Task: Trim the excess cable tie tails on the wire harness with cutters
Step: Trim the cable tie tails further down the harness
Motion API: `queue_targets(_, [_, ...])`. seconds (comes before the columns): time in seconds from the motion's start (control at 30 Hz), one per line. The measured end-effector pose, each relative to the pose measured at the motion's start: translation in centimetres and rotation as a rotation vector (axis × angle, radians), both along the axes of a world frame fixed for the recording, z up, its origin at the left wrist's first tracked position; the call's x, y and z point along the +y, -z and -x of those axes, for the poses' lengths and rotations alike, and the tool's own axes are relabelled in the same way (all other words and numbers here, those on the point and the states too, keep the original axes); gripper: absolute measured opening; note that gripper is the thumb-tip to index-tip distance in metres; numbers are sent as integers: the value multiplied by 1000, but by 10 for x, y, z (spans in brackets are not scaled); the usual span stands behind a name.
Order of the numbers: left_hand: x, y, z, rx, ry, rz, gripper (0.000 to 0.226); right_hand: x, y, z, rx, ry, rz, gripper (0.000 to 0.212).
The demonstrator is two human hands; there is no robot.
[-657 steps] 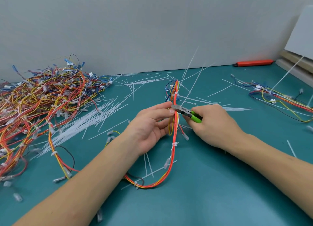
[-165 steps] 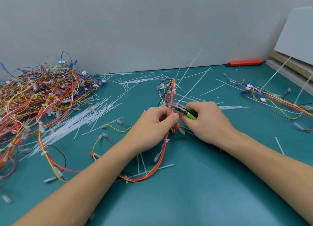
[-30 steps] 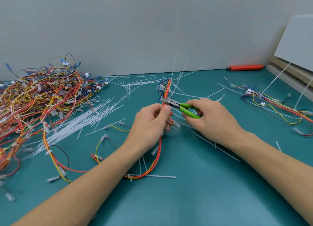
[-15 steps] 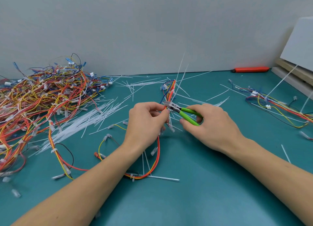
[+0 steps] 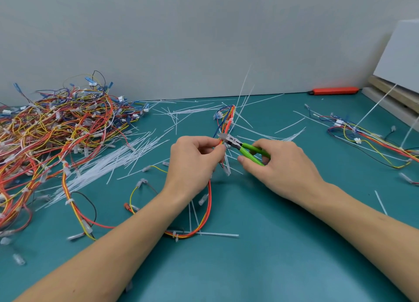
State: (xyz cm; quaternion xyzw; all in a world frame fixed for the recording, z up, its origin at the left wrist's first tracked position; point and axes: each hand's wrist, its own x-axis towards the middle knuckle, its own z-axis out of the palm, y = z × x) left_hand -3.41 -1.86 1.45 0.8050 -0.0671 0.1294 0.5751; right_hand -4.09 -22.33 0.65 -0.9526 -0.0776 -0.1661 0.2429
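Your left hand [image 5: 192,163] pinches the harness [image 5: 223,129] at mid-counter [image 5: 260,256], thumb and fingers [image 5: 218,151] closed on the red and orange wires. From that pinch the bundle runs away from you toward the far wall, and its near part loops down and back under your left wrist. Your right hand [image 5: 281,165] is wrapped around the green handles of the cutters [image 5: 240,145], which stand apart, so the squeeze is not made; the metal nose points left and slightly far, meeting the harness just above your left fingertips. I cannot tell how far the blades gape.

What matters is the crossing: the harness lies far-to-near, while the cutters come in from the right, nearly square to it. Two long tails [image 5: 243,91] rise from a tie farther along the bundle, beyond the nose, slanting up and right. The right hand is the one to reach them, and I judge you must slide the nose farther up the bundle and set it flush at the tie head, clear of the wires. Cut tails [image 5: 108,163] litter the counter to the left, beside a pile [image 5: 56,129] of harnesses.
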Motion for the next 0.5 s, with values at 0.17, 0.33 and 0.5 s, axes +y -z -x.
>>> queue_targets(0.17, [0, 0, 1, -11, 6, -9, 12, 0, -1, 2, 10, 25, -2, 45])
queue_targets(0.33, [0, -1, 1, -10, 17, -9, 13, 5, 0, 4, 8, 7, -1, 40])
queue_targets(0.5, [0, -1, 1, -18, 38, -33, 15, 4, -5, 4, 29, 11, -7, 62])
